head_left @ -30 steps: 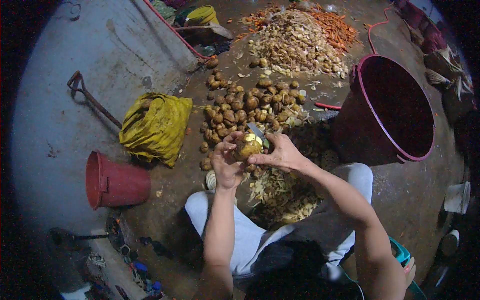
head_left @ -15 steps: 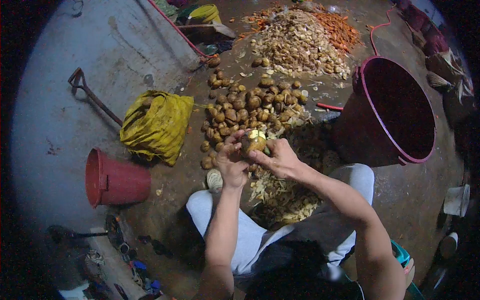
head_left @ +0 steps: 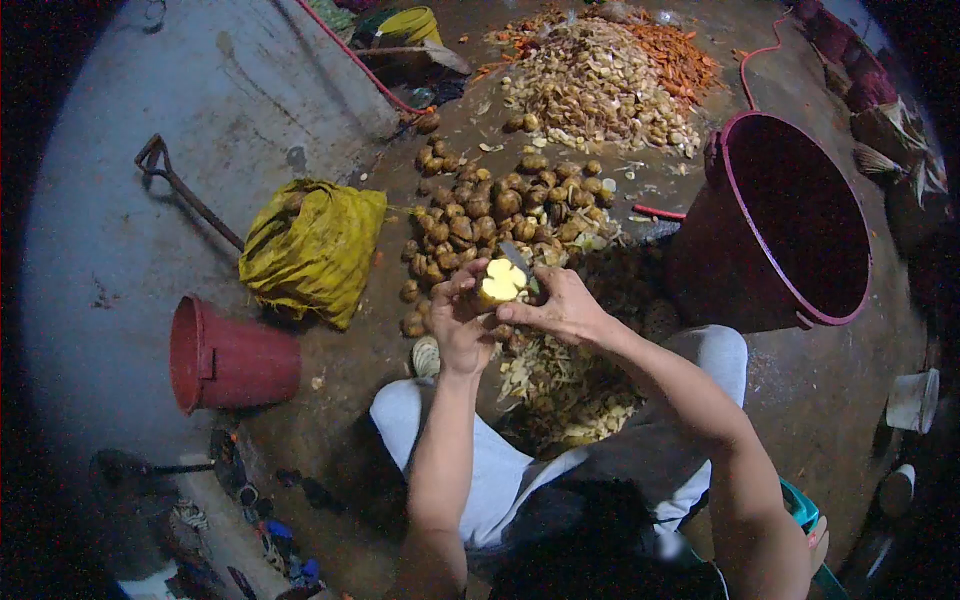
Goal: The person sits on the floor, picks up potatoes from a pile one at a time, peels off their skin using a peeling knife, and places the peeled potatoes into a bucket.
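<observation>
Between my two hands is a partly peeled potato (head_left: 502, 283), its bare yellow flesh facing up. My left hand (head_left: 463, 325) is wrapped round its left side. In my right hand (head_left: 562, 308) is a knife (head_left: 515, 256), its blade pointing up and away just behind the potato; the handle is mostly hidden by my fingers. My right thumb is at the potato's lower right edge. Beyond my hands lies a heap of unpeeled potatoes (head_left: 478, 205). Peelings (head_left: 570, 400) are piled on the floor between my legs.
A large dark red tub (head_left: 700, 262) stands tilted at the right. On the left are a yellow sack (head_left: 312, 250), a red bucket (head_left: 250, 368) and a shovel handle (head_left: 190, 198). Farther back lie a pale heap of peelings (head_left: 595, 85) and orange pieces (head_left: 680, 60).
The potato has been turned, and more yellow flesh now faces up. The knife blade, hidden half a second ago, shows again above it.
</observation>
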`<state>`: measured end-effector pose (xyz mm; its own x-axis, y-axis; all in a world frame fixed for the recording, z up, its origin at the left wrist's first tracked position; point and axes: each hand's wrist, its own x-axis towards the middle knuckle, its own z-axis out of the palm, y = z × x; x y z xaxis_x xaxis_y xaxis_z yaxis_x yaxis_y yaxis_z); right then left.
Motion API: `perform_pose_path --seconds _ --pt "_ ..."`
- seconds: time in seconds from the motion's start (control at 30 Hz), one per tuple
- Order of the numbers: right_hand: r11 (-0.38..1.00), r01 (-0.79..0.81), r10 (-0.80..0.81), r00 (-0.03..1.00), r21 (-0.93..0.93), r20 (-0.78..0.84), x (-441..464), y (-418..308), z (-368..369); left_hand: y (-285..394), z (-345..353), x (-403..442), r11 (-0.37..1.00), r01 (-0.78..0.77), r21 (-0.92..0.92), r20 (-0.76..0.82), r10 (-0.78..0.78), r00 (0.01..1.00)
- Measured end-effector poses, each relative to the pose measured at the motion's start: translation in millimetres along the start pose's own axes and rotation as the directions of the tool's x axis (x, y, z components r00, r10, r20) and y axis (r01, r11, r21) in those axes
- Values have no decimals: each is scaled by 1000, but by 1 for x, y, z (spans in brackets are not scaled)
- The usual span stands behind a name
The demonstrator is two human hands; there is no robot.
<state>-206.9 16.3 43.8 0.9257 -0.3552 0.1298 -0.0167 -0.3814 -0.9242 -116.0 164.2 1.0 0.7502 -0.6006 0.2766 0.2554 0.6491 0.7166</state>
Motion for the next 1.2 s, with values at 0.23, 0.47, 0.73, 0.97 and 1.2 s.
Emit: perform_pose_path --seconds 0.23,0.47,0.73,0.97,1.2 --pt "994 -101 106 986 -44 130 -2 11 3 0 2 0 1000 -8 26 71 7 997" --pt "995 -88 92 991 -44 98 -4 -1 0 6 3 2 988 -27 152 77 16 997" --pt "995 -83 88 992 -61 87 -6 -5 0 7 -1 2 984 -57 168 130 35 991" --pt "947 -106 146 983 -302 113 -14 -15 10 2 -8 6 949 -106 296 66 90 994" --pt "974 -40 54 997 -224 54 -7 -9 -8 9 0 1 1000 31 -4 54 -31 998"
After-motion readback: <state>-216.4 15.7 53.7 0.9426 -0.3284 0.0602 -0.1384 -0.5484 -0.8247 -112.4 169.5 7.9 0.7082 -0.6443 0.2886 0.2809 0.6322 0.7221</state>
